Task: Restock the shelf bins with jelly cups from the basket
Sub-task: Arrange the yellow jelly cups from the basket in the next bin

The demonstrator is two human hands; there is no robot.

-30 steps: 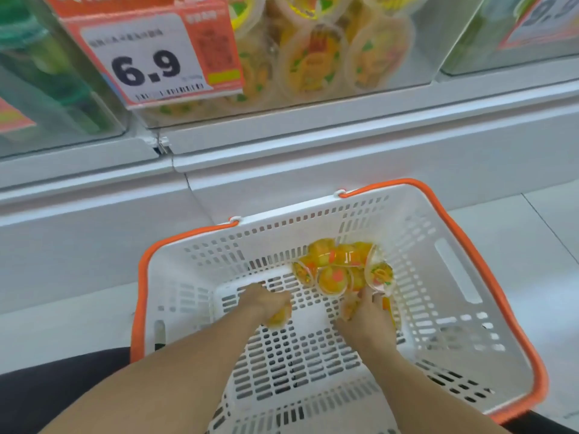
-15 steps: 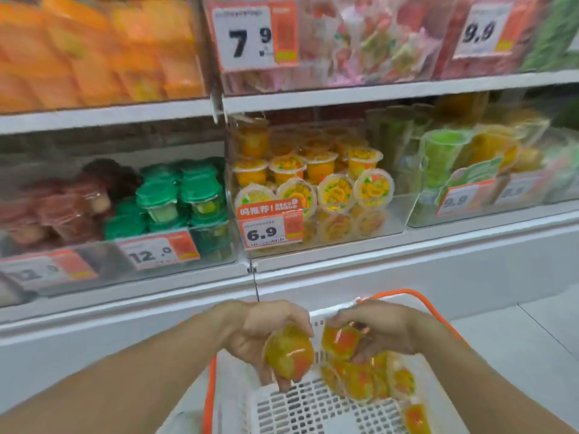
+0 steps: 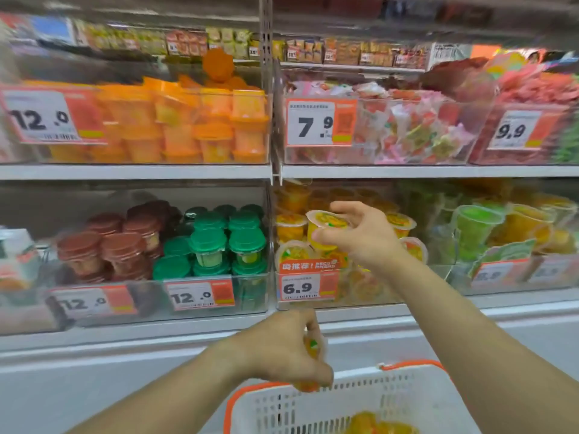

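My right hand (image 3: 360,236), centre frame, pinches a cup (image 3: 327,228) upright by its rim, lid up, so it can drop straight among the yellow cups in the 6.9 bin (image 3: 369,296). Left hand (image 3: 282,349), lower centre, closed around a second cup (image 3: 313,346), waits above the basket (image 3: 313,408); more cups lie there.

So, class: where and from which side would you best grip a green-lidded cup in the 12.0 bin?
Probably grip the green-lidded cup by its lid rim, coming from above. The cups stand upright, packed side by side behind the bin's clear front wall, so only the tops are free.
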